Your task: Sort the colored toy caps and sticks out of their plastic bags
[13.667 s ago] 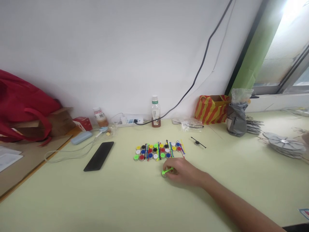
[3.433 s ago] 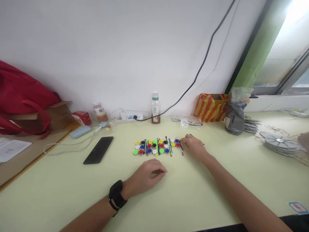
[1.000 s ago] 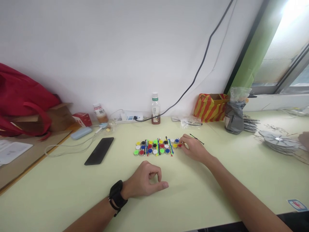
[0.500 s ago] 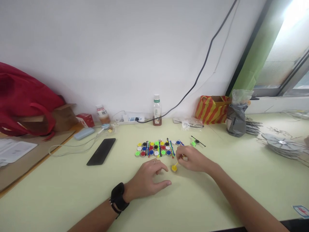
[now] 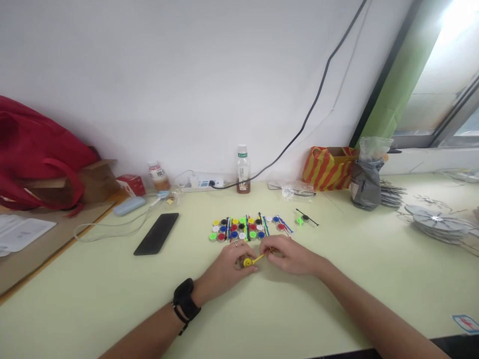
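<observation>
My left hand (image 5: pixel 226 267) pinches a small yellow disc (image 5: pixel 247 262) with a round hub between thumb and fingers, just above the table. A thin yellow arrow (image 5: pixel 258 259) sticks out from the disc to the right. The far end of that arrow is in the fingers of my right hand (image 5: pixel 292 255), which partly hide it. Beyond my hands lie rows of small coloured discs (image 5: pixel 242 236), with bundles of coloured arrows (image 5: pixel 264 227) between them. Farther right, a green disc (image 5: pixel 299 221) and a black disc (image 5: pixel 306 218) lie with their arrows.
A black phone (image 5: pixel 157 234) lies to the left, near a white cable (image 5: pixel 112 236). Against the wall stand a drink bottle (image 5: pixel 243 172) and a power strip (image 5: pixel 202 180). A striped bag (image 5: pixel 325 169) and stacked grey discs (image 5: pixel 436 227) are at the right.
The yellow disc has come off the table and moved left into my left hand, whose fingers have closed on it. My right hand has moved left and nearer to me.
</observation>
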Demonstrator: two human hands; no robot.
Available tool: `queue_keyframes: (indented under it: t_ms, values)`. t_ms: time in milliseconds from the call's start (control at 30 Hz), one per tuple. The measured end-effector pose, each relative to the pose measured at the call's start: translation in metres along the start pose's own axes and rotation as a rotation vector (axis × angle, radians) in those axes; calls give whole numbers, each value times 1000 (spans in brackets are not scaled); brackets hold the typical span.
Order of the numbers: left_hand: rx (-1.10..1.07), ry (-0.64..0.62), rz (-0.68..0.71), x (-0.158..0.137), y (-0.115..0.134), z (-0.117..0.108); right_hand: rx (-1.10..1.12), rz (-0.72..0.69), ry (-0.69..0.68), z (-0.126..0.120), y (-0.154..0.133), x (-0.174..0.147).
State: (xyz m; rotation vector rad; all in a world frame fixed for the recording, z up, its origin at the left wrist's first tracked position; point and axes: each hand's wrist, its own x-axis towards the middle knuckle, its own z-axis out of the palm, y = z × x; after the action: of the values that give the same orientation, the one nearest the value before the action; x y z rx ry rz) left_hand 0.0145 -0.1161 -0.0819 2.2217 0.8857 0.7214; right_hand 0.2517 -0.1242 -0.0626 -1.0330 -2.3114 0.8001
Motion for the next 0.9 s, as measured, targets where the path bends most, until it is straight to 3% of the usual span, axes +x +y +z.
queue_keyframes:
  t_ms: [133,267,500,700,900]
  values:
    - [-27,71,-25,2,-8,1,87,-35,46,-4,-2,1]
    - [-191,148,-70,3,-17,3,170,-39,102,-5,-3,2]
    - [-459,256,-152,7,-16,2,218,63,355,-4,8,7]
    - [-570,263,-156,9,-15,1,538,80,399,-9,-2,8]
    - [-627,192,-134,8,-11,1,671,26,268,-1,-6,7]
